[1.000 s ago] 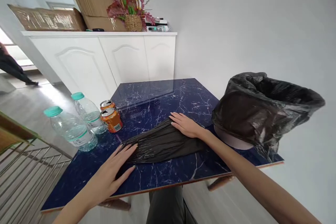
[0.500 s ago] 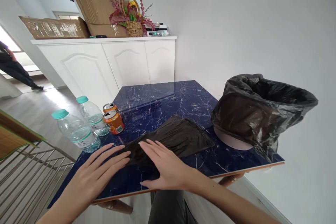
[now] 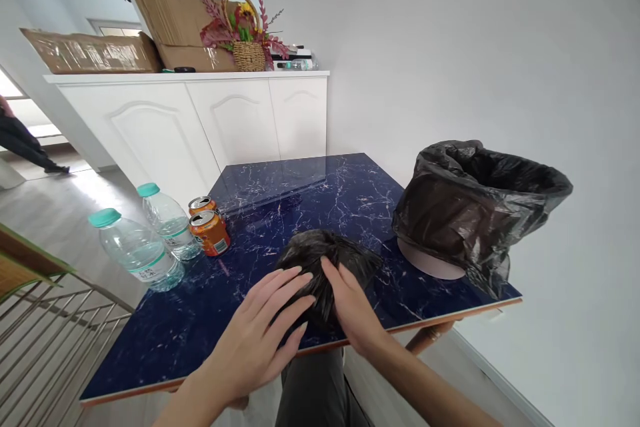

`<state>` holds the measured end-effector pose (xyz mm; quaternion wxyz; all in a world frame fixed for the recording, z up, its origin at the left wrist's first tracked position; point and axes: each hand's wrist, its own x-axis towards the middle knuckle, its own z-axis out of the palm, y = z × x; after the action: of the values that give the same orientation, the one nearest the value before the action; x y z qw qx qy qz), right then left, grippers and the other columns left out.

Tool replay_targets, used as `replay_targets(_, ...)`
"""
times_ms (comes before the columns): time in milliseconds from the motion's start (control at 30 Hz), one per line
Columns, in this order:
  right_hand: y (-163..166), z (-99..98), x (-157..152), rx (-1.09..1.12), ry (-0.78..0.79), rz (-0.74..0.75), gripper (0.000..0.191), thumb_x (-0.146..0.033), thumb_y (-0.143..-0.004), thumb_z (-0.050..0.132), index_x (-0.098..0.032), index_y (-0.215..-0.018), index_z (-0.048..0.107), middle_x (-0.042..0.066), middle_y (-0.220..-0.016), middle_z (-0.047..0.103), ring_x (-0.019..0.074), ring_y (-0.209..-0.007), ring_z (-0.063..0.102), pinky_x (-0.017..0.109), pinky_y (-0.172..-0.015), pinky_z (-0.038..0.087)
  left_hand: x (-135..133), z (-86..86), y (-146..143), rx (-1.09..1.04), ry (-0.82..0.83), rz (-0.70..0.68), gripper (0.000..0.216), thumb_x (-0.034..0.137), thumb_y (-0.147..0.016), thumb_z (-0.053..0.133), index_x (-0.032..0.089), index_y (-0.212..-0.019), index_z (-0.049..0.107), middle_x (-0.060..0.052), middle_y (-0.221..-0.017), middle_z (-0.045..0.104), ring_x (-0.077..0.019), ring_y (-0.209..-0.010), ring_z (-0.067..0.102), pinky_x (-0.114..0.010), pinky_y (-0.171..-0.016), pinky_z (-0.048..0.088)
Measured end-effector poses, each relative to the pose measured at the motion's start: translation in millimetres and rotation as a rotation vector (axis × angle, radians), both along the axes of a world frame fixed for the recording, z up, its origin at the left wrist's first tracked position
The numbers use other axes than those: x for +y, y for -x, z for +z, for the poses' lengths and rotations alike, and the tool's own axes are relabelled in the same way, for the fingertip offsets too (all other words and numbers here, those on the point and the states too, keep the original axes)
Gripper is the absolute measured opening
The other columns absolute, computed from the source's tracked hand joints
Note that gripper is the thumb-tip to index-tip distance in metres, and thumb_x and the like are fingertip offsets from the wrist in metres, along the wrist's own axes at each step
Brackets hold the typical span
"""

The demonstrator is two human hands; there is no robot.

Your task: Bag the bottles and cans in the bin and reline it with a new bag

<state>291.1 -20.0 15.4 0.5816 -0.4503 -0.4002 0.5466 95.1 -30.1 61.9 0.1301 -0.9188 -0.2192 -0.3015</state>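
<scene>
A black plastic bag [image 3: 320, 253], crumpled into a loose bundle, lies near the front edge of the blue marble-patterned table [image 3: 180, 333]. My left hand [image 3: 267, 327] rests against the bag's left side, its fingers stretched and slightly apart. On the other side, my right hand [image 3: 353, 307] is closed on the bag, fingers pressed into the gathered plastic and thumb hidden. To the right stands a bin [image 3: 433, 260] lined with another black bag [image 3: 450, 213], whose top hangs open over the rim.
Two clear bottles with teal caps, a nearer one [image 3: 137, 250] and a farther one [image 3: 170, 217], stand at the table's left beside two orange cans [image 3: 210, 233]. A metal rack [image 3: 65, 340] is at left. Behind are a white cabinet [image 3: 240, 120] and a person's legs [image 3: 25, 143].
The bag, spread flat before, is now bunched into a smaller heap. Both hands have moved right, and the left now reaches over the bag. My view has shifted slightly right.
</scene>
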Motion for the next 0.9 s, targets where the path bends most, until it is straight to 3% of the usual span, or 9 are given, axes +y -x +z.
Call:
replay_targets(67, -19, -6.3, 17, -0.160, -0.022, -0.041, 0.071, -0.061, -0.099, 0.060, -0.023, -0.159, 0.053, 0.012, -0.159, 0.059, 0.0322, -0.150, 0.052, 0.053, -0.125, 0.041, 12, -10.1, -11, 0.110, 0.119, 0.037, 0.047, 0.023, -0.107, 0.057, 0.020, -0.153, 0.053, -0.010, -0.163, 0.055, -0.0279, -0.159, 0.039, -0.052, -0.131, 0.038)
replay_targets(200, -42, -7.7, 37, -0.637, -0.164, -0.194, 0.092, -0.047, -0.098, 0.062, -0.019, -0.174, 0.018, 0.014, -0.179, 0.022, 0.0320, -0.165, 0.025, 0.054, -0.132, 0.029, 38, -33.3, -26, 0.234, 0.299, 0.083, 0.062, 0.038, -0.112, 0.047, 0.027, -0.171, 0.029, -0.005, -0.175, 0.036, -0.0281, -0.165, 0.024, -0.057, -0.135, 0.027)
replay_targets(267, -45, -6.5, 39, -0.895, -0.327, -0.185, 0.079, -0.044, -0.105, 0.052, -0.021, -0.174, 0.020, 0.010, -0.181, 0.016, 0.0285, -0.168, 0.012, 0.053, -0.135, 0.021, 46, -44.3, -32, 0.272, 0.352, 0.078, 0.063, 0.043, -0.113, 0.045, 0.029, -0.172, 0.026, -0.005, -0.176, 0.034, -0.0306, -0.166, 0.023, -0.061, -0.135, 0.024)
replay_targets(333, -44, -7.9, 40, -1.096, -0.430, -0.071, 0.066, -0.047, -0.111, 0.040, -0.023, -0.172, 0.029, 0.007, -0.181, 0.019, 0.0275, -0.168, 0.009, 0.055, -0.136, 0.017, 51, -52.4, -37, 0.290, 0.388, 0.060, 0.061, 0.046, -0.113, 0.045, 0.031, -0.170, 0.031, -0.006, -0.174, 0.038, -0.0328, -0.164, 0.026, -0.065, -0.134, 0.022)
replay_targets(433, -45, -17.4, 49, -1.281, -0.384, 0.112, 0.071, -0.060, -0.113, 0.027, -0.021, -0.172, 0.030, 0.010, -0.180, 0.019, 0.0313, -0.168, 0.010, 0.061, -0.135, 0.015, 53, -57.9, -40, 0.287, 0.423, 0.043, 0.060, 0.049, -0.111, 0.048, 0.031, -0.168, 0.038, -0.008, -0.171, 0.043, -0.0345, -0.163, 0.031, -0.069, -0.133, 0.021)
replay_targets(567, -49, -30.9, 64, -1.422, -0.263, 0.231, 0.080, -0.064, -0.113, 0.015, -0.011, -0.171, 0.029, 0.016, -0.179, 0.018, 0.0312, -0.168, 0.012, 0.062, -0.135, 0.009, 54, -56.1, -34, 0.308, 0.451, 0.017, 0.074, 0.057, -0.107, 0.053, 0.024, -0.170, 0.032, -0.014, -0.173, 0.037, -0.0368, -0.162, 0.031, -0.068, -0.131, 0.025)
replay_targets(700, -55, -22.3, 53, -1.386, -0.261, 0.255, 0.079, -0.065, -0.112, 0.016, -0.014, -0.172, 0.028, 0.013, -0.180, 0.014, 0.0327, -0.168, 0.007, 0.064, -0.134, 0.009, 53, -49.5, -20, 0.287, 0.438, 0.001, 0.070, 0.051, -0.107, 0.058, 0.026, -0.169, 0.036, -0.011, -0.170, 0.044, -0.0340, -0.161, 0.035, -0.064, -0.132, 0.028)
replay_targets(800, -61, -10.6, 22, -1.308, -0.420, 0.260, 0.078, -0.066, -0.111, 0.032, -0.023, -0.174, 0.018, 0.008, -0.181, 0.010, 0.0316, -0.168, 0.001, 0.063, -0.135, 0.012, 51, -47.0, -7, 0.216, 0.406, 0.058, 0.057, 0.044, -0.107, 0.060, 0.026, -0.160, 0.049, -0.010, -0.163, 0.055, -0.0322, -0.158, 0.041, -0.064, -0.132, 0.030)
replay_targets(900, -70, -11.9, -10, -1.274, -0.601, 0.380, 0.089, -0.064, -0.106, 0.052, -0.024, -0.175, 0.011, 0.008, -0.181, 0.016, 0.0290, -0.168, 0.011, 0.057, -0.136, 0.018, 51, -47.8, 2, 0.179, 0.383, 0.116, 0.055, 0.046, -0.106, 0.062, 0.023, -0.155, 0.053, -0.012, -0.159, 0.059, -0.0330, -0.155, 0.047, -0.066, -0.130, 0.033)
